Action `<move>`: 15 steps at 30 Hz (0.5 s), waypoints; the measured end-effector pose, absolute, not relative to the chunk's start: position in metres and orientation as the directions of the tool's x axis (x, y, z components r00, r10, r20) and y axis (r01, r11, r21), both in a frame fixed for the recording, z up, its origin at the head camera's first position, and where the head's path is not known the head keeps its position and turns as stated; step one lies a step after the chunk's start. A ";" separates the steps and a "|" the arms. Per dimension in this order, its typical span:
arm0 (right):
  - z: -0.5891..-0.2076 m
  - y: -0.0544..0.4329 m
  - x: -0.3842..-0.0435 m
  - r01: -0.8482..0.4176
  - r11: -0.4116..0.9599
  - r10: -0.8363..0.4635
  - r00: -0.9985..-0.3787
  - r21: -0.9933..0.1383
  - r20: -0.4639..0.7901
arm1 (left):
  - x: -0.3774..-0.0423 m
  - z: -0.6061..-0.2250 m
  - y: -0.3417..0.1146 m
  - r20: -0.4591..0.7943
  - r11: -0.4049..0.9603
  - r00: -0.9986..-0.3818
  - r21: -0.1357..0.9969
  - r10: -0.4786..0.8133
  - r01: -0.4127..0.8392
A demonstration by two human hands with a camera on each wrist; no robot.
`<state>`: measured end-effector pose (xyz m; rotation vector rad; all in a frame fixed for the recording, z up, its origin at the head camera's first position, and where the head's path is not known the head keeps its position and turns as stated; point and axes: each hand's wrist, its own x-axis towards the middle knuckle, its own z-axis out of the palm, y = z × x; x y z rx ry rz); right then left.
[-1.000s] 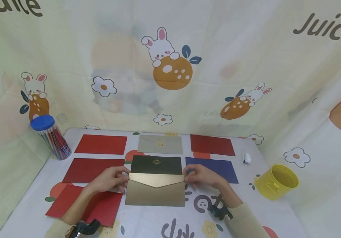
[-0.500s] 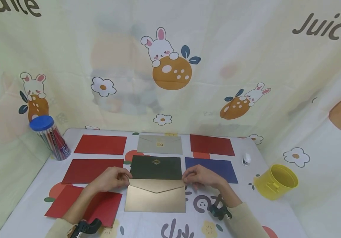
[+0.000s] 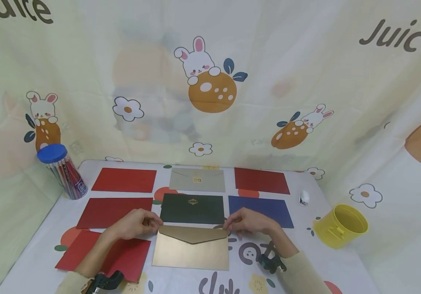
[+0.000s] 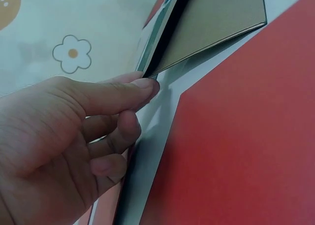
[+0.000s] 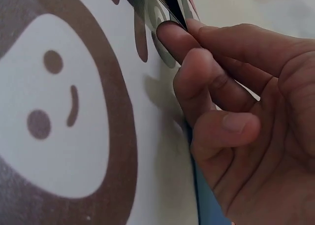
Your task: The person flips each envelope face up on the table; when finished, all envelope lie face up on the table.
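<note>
In the head view a gold envelope (image 3: 191, 257) with a pointed flap lies in front of me, flap edge away from me. My left hand (image 3: 138, 223) pinches its far left corner between thumb and fingers. In the left wrist view the thumb overlaps that corner of the envelope (image 4: 211, 33). At the far right corner my right hand (image 3: 250, 221) pinches with thumb and index finger, the other fingers curled loosely, as the right wrist view shows. Just beyond the gold envelope is a dark green envelope (image 3: 192, 212) with a small gold emblem.
Red envelopes (image 3: 123, 179) lie along the left, one beneath my left forearm. A grey envelope (image 3: 197, 184), a dark red one (image 3: 261, 181) and a blue one (image 3: 263, 208) are farther back. A pencil jar (image 3: 63, 173), a white stapler-like object (image 3: 304, 198) and a yellow cup (image 3: 340, 226) stand at the sides.
The gold envelope has come toward me with both hands at its far corners, and its face has tilted. A strip of tablecloth now shows between it and the green envelope.
</note>
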<state>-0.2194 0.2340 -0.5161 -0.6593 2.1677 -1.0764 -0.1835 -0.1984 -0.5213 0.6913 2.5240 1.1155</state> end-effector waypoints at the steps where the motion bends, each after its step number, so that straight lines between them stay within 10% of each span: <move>1: -0.516 0.234 -0.219 -0.162 0.547 -0.665 -0.681 -0.822 -0.308 | -0.183 -0.521 -0.199 -0.075 0.579 -0.837 0.755 0.542 0.307; 15: -0.496 0.225 -0.228 -0.287 0.624 -0.683 -0.652 -0.727 -0.329 | -0.187 -0.504 -0.216 -0.153 0.576 -0.789 0.765 0.595 0.286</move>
